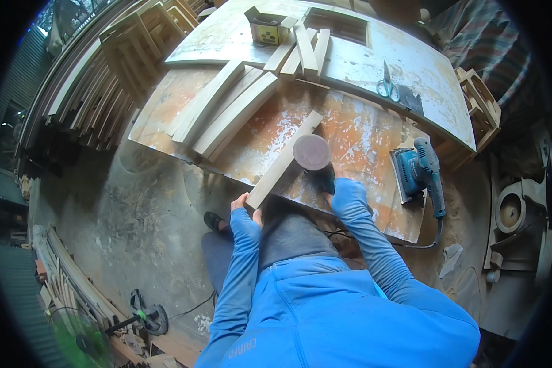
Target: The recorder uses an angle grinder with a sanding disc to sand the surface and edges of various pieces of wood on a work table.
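My left hand [246, 211] grips the near end of a pale wooden strip [285, 161], which slants away from me across the worn, orange-brown bench top [356, 144]. My right hand [345, 195] is closed around the dark body of a disc sander [313, 152]. Its round, brownish pad faces up toward me and overlaps the strip's right edge in the picture; whether they touch I cannot tell. The fingers on the sander are partly hidden behind its body.
Curved wooden pieces [236, 113] lie at the bench's left. A blue-grey sheet sander [416, 168] rests at its right with a trailing cord. On the white board [411, 70] behind are scissors [387, 88], a small box [265, 29] and more strips. Lumber is stacked far left.
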The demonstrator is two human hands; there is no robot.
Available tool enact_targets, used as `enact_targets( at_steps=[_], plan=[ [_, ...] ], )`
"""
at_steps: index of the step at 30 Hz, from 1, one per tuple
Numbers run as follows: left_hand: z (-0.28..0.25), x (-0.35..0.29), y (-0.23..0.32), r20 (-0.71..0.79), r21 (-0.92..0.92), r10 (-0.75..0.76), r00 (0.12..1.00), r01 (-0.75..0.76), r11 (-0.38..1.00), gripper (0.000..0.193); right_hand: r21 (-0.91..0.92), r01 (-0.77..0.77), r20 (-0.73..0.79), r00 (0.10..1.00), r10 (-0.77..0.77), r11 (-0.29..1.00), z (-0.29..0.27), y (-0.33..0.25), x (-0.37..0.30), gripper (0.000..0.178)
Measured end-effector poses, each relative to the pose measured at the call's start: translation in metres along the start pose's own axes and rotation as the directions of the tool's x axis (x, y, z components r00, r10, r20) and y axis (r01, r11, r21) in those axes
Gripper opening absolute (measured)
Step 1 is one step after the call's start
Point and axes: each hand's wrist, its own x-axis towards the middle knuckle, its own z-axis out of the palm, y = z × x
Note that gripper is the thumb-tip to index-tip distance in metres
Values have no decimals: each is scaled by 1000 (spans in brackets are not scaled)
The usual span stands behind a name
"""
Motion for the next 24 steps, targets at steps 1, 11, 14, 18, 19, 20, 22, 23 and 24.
enact_targets(
  at_steps=[1, 11, 14, 18, 19, 20, 22, 23, 24],
  plan=[
    [4, 0, -6, -5, -22, -1, 1000, 1, 1000, 59, 18, -6, -9, 1000, 7, 1000, -2, -2, 2, 78],
    [-39, -4, 86, -140, -53, 148, 979, -157, 986, 62, 290, 17, 29, 999, -26, 957, -8, 5, 5, 51],
    [-18, -22, 91, 275, -511, -95, 957, 229, 828, 56, 534, 0, 85, 995, -54, 845, 9, 23, 8, 91],
    [46, -48, 80, 751, -547, 38, 659, 589, 596, 66, 860, -225, 214, 974, 75, 458, 0, -5, -13, 78],
    [38, -42, 100, 790, -569, 175, 587, 598, 564, 60, 917, -310, 324, 946, -14, 250, -14, -18, -15, 71],
    [26, -40, 120, 804, -588, 298, 515, 613, 528, 54, 909, -415, 416, 899, -136, 40, -28, -31, -17, 64],
    [49, -49, 121, 824, -566, 287, 488, 690, 451, 55, 914, -405, 387, 877, -284, -4, -44, -42, -15, 63],
    [65, -44, 117, 837, -544, 306, 454, 746, 383, 55, 936, -353, 321, 859, -399, -6, -44, -33, -7, 63],
    [72, -39, 115, 844, -521, 327, 425, 795, 312, 57, 953, -303, 252, 822, -511, -17, -42, -28, 2, 64]
  ],
)
